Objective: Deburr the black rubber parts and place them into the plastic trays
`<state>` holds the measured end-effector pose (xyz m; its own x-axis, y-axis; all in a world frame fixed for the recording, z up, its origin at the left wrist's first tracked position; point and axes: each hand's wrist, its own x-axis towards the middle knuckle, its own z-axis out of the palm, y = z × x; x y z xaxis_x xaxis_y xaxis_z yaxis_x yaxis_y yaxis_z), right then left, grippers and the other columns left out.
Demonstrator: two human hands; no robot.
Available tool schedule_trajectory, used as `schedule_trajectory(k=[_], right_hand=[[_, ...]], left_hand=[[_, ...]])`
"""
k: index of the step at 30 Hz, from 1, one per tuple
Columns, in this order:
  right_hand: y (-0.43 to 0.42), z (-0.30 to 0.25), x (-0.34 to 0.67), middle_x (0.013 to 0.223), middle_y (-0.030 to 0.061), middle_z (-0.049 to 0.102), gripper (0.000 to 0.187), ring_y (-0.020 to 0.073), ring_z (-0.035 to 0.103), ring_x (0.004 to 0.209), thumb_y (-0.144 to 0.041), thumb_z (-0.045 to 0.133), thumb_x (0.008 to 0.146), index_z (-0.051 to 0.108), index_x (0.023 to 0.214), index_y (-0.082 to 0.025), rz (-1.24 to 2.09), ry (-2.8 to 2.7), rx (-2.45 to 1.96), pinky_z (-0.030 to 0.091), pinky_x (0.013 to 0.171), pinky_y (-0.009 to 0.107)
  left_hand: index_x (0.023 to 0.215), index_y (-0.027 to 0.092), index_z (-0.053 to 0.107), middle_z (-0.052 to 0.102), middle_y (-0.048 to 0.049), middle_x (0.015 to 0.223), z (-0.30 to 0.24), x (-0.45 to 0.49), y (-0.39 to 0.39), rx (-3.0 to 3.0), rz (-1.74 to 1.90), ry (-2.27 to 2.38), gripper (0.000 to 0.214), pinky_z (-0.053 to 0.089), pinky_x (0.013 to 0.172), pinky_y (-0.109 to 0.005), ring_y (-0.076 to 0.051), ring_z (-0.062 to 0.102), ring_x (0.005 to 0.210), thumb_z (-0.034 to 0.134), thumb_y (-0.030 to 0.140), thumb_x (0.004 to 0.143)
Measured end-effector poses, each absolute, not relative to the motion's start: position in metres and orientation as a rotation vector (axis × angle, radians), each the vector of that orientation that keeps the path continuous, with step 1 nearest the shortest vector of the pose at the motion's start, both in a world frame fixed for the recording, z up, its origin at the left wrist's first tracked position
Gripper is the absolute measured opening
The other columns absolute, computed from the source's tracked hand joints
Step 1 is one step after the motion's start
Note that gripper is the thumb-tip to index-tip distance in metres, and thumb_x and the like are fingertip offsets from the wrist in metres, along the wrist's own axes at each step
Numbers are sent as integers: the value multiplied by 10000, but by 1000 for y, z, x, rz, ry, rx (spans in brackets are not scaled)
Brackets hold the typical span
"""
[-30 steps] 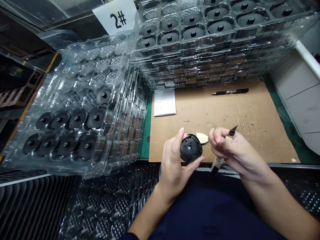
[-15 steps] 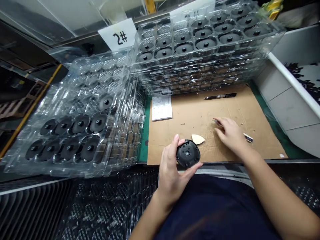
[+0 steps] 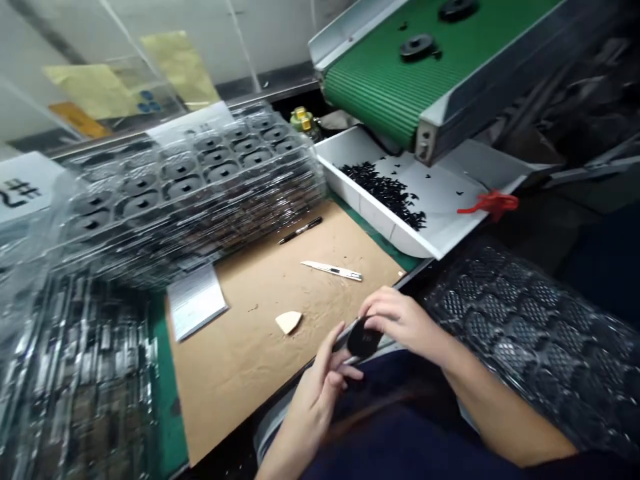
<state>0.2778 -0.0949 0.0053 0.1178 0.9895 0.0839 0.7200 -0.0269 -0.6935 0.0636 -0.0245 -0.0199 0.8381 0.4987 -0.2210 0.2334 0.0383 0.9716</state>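
Note:
A round black plastic part (image 3: pixel 365 340) is tilted between my two hands, just off the front edge of the cardboard sheet. My left hand (image 3: pixel 320 383) supports it from the left, fingers curled along its edge. On its upper right rim, the fingers and thumb of my right hand (image 3: pixel 403 321) are closed. A slim white utility knife (image 3: pixel 333 270) lies on the cardboard (image 3: pixel 240 380) beyond my hands. Left of the knife lies a cream wedge-shaped pad (image 3: pixel 289 323). Motion blur softens the part's details.
Stacked clear plastic trays (image 3: pixel 200 207) with black parts stand behind the cardboard. A pen (image 3: pixel 300 231) and a paper pad (image 3: pixel 197 303) lie before them. To the right, a white bin (image 3: pixel 375 207) holds small black pieces under a green conveyor (image 3: pixel 375 87). Empty-looking black trays (image 3: pixel 520 320) sit lower right.
The view has swung right, showing the conveyor and bin. My right hand has left the knife on the cardboard and come to the black part, which is now turned in both hands.

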Motion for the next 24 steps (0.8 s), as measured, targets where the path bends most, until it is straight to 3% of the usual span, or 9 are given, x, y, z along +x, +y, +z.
schedule_trajectory(k=[3, 6, 13, 16, 18, 19, 21, 23, 24], right_hand=[[-143, -21, 339, 910, 21, 647, 254, 123, 591, 868, -337, 462, 923, 628, 825, -171, 436, -1401, -2133, 485, 831, 302], [-193, -59, 388, 917, 38, 615, 229, 137, 589, 853, -340, 514, 897, 598, 900, -127, 192, -1067, -2423, 495, 794, 347], [-232, -114, 407, 1097, 69, 577, 260, 169, 560, 978, -383, 515, 887, 584, 1026, -174, -311, -701, -2443, 476, 857, 377], [-244, -88, 414, 1357, 205, 369, 489, 303, 361, 1267, -369, 518, 872, 422, 1276, -111, -660, -483, -2288, 377, 975, 489], [-256, -58, 422, 1452, 272, 154, 669, 305, 275, 1327, -350, 490, 874, 195, 1407, -71, -827, -391, -2152, 371, 984, 439], [-262, -43, 425, 1458, 282, 124, 717, 292, 346, 1290, -342, 476, 876, 109, 1428, -68, -863, -373, -2093, 408, 939, 407], [-267, -21, 425, 1329, 271, 394, 602, 248, 594, 990, -351, 426, 896, 239, 1404, -88, -805, -400, -2025, 486, 729, 350], [-262, -14, 411, 873, 166, 639, 439, 178, 597, 580, -369, 382, 914, 514, 1235, -100, -661, -479, -2005, 445, 518, 306], [-254, -16, 400, 663, 102, 611, 409, 152, 530, 462, -372, 378, 918, 600, 1130, -103, -593, -528, -2002, 407, 461, 291]], left_hand=[[1385, 282, 317, 571, -109, 1274, -14, 73, -34, 1657, 57, 513, 564, 484, 904, -397, -227, 630, 994, 403, 521, 881], [1335, 289, 385, 602, -86, 1235, -7, 78, -44, 1701, 35, 545, 457, 470, 938, -389, -202, 625, 1007, 453, 400, 897], [1252, 262, 485, 639, -72, 1181, -3, 71, -58, 1731, 166, 647, 379, 483, 937, -367, -201, 631, 1020, 475, 371, 890], [1232, 234, 508, 642, -80, 1177, -1, 63, -57, 1749, 244, 745, 375, 484, 936, -376, -213, 632, 1022, 490, 369, 882], [1234, 223, 502, 636, -82, 1188, -1, 57, -56, 1743, 303, 809, 382, 484, 934, -369, -211, 634, 1022, 493, 367, 880], [1239, 225, 497, 626, -80, 1206, -1, 55, -56, 1746, 321, 829, 387, 482, 935, -363, -209, 629, 1033, 497, 366, 878], [1241, 237, 497, 637, -64, 1191, 0, 52, -57, 1778, 330, 841, 390, 476, 936, -351, -201, 626, 1037, 511, 360, 872], [1167, 236, 561, 700, -40, 1050, 2, 51, -60, 1821, 303, 830, 319, 490, 898, -329, -191, 653, 964, 517, 343, 869], [1087, 230, 609, 723, -29, 953, 4, 51, -61, 1839, 280, 814, 257, 502, 862, -315, -188, 667, 903, 514, 330, 871]])
